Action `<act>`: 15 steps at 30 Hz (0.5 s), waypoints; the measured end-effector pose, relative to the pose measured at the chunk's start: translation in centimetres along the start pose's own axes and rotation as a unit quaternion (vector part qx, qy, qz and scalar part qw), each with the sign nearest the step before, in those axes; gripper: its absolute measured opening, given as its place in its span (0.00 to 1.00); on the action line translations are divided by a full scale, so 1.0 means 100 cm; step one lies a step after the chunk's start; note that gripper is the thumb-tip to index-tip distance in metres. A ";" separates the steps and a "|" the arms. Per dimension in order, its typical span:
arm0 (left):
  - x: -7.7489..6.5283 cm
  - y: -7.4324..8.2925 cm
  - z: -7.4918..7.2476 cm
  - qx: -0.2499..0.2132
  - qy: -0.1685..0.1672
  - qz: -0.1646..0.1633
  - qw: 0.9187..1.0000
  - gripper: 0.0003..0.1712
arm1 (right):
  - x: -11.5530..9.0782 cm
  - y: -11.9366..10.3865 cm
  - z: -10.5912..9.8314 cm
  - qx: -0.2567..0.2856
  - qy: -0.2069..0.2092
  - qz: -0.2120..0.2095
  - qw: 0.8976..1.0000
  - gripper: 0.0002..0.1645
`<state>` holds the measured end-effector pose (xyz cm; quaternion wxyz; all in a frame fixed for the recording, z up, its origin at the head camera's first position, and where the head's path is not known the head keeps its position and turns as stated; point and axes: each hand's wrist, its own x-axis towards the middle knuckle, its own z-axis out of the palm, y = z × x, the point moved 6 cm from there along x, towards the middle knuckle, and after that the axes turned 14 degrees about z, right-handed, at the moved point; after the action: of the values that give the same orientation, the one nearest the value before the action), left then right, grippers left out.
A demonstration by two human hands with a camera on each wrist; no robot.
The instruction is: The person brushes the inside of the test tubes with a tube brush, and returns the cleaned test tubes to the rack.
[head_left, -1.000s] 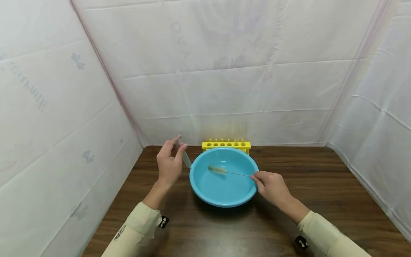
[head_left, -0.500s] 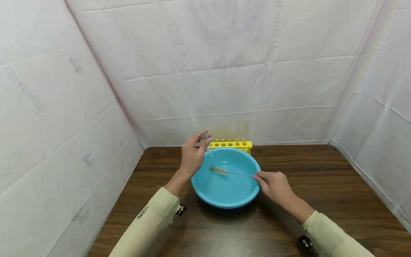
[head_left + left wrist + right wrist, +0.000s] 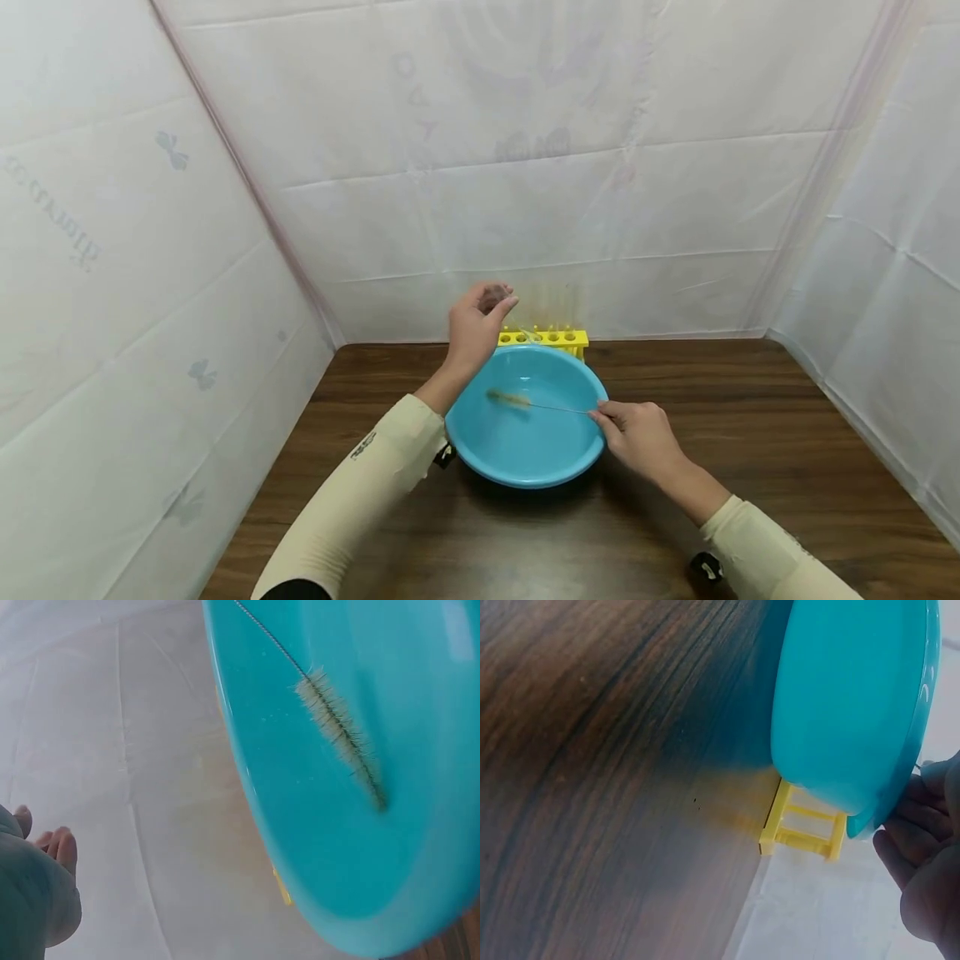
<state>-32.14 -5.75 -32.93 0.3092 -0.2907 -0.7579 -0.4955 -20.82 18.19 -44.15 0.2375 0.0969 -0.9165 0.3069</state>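
Observation:
My left hand point(image 3: 474, 329) is raised over the far left rim of a blue basin point(image 3: 525, 454). It grips a clear test tube point(image 3: 530, 334), whose slanting lower end overlaps the yellow rack point(image 3: 576, 338) behind the basin. At the basin's right rim, my right hand point(image 3: 641, 435) pinches the thin wire handle of a test tube brush point(image 3: 510, 398). The pale bristles point(image 3: 341, 735) lie over the inside of the basin, darker toward the tip. In the right wrist view, the right hand's fingers point(image 3: 911, 836) are curled close to the rim.
The basin stands on a dark wood-grain table point(image 3: 750, 433). Several faint clear tubes rise from the rack at the back. White sheeting point(image 3: 525, 208) walls the table off behind and on both sides.
My left hand has moved right and away from me with the test tube, from left of the basin toward the rack. The right hand and the brush have stayed almost in place.

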 end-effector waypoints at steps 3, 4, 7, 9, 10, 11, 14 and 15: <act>0.007 -0.005 0.011 0.007 -0.013 -0.022 1.000 0.13 | -0.001 0.003 -0.001 0.008 -0.001 0.021 1.000 0.10; 0.009 -0.006 0.015 0.010 -0.017 -0.027 0.999 0.13 | -0.001 0.004 -0.002 0.011 -0.001 0.027 1.000 0.11; 0.014 -0.011 0.024 0.017 -0.020 -0.038 0.999 0.13 | -0.003 0.006 -0.003 0.017 -0.001 0.038 0.999 0.12; 0.016 -0.015 0.028 0.023 -0.020 -0.044 0.999 0.13 | -0.004 0.006 -0.004 0.016 0.002 0.036 0.999 0.12; 0.017 -0.016 0.031 0.027 -0.023 -0.047 0.998 0.13 | -0.005 0.005 -0.004 0.014 0.005 0.034 0.999 0.11; 0.018 -0.018 0.033 0.030 -0.027 -0.051 0.998 0.13 | -0.006 0.005 -0.004 0.012 0.008 0.032 0.999 0.11; 0.020 -0.024 0.039 0.039 -0.042 -0.062 0.996 0.13 | -0.009 0.006 -0.006 0.009 0.013 0.031 0.999 0.11; 0.021 -0.026 0.040 0.042 -0.044 -0.066 0.996 0.12 | -0.009 0.006 -0.006 0.010 0.014 0.031 0.999 0.11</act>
<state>-36.10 -2.64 -34.11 0.2536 -0.2483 -0.8087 -0.4691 -20.02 19.07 -44.49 0.2397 0.0665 -0.9127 0.3241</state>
